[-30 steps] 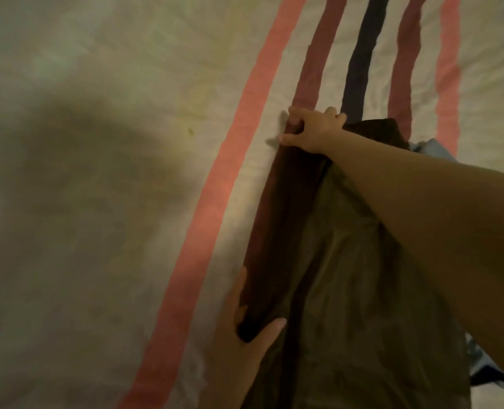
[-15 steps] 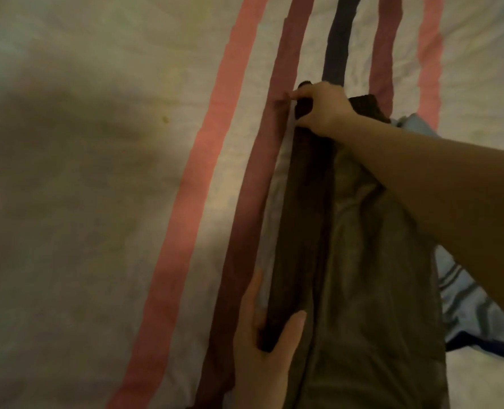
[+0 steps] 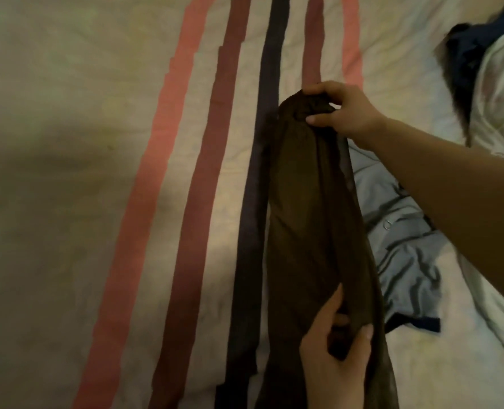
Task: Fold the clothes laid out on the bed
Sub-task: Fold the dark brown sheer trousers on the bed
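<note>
The dark brown garment (image 3: pixel 309 208) lies gathered lengthwise over the striped bedsheet (image 3: pixel 103 160) — right hand (image 3: pixel 343 113) gripping its far end, left hand (image 3: pixel 333 346) clasping its near part — beside a grey shirt (image 3: pixel 398 231).

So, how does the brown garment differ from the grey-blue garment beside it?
The brown garment is dark, gathered into a long narrow strip and gripped at both ends by the right hand and left hand. The grey-blue garment is paler, crumpled and untouched. Both are on the striped bedsheet.
</note>
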`<action>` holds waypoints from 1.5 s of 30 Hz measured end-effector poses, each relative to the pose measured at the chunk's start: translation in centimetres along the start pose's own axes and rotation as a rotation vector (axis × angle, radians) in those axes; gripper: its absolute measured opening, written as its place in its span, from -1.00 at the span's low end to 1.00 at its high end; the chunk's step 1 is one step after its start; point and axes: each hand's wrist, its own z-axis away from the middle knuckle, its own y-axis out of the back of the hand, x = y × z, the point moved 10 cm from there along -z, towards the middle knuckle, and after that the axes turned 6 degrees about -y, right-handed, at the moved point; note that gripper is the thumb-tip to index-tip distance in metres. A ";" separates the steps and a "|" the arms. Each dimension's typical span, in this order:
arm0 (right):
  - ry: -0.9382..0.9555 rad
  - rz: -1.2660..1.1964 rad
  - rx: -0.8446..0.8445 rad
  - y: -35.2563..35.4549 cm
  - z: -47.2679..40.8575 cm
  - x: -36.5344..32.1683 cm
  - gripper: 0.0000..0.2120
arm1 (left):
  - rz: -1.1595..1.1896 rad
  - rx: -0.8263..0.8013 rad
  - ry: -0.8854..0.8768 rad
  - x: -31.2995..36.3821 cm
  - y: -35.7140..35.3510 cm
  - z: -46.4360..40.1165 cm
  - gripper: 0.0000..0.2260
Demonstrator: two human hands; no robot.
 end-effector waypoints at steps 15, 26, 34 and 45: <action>0.025 0.269 -0.063 -0.7 1.4 7.3 -0.41 | 0.084 -0.062 0.201 -5.8 -2.3 -3.7 -0.48; 0.243 0.688 -0.192 -6.0 8.8 8.0 -0.32 | -0.046 -0.080 0.202 -5.5 1.9 -0.6 -0.55; 0.100 0.758 -0.204 -6.2 9.6 9.1 -0.34 | -0.225 -0.235 0.184 -5.0 3.1 0.0 -0.54; 0.088 0.525 -0.352 -11.2 32.2 7.2 -0.49 | -0.598 -0.274 0.232 -6.2 14.3 7.4 -0.48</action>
